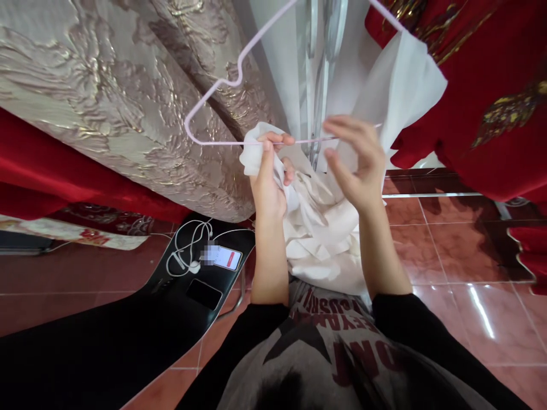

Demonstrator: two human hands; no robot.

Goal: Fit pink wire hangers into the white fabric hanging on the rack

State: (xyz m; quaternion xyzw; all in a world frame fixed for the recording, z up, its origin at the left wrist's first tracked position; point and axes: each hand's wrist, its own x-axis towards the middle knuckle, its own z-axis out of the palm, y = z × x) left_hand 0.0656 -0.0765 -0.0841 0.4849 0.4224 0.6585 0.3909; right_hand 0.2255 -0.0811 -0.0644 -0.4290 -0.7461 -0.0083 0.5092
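My left hand (269, 176) is closed on a fold of white cloth (325, 228) and pinches it against the bottom bar of a thin pale pink wire hanger (222, 82). My right hand (356, 165) hovers just right of it with fingers spread and curled, touching the hanger bar and the cloth. The white cloth drapes over the hanger's right shoulder and hangs down in a bunch to my lap.
A gold-embroidered beige garment (128, 97) hangs at the left, red embroidered garments (491, 102) at the right. A black chair (200, 273) below left holds a phone (224, 257), a second dark phone and white cables. Red tiled floor (461, 256) lies beneath.
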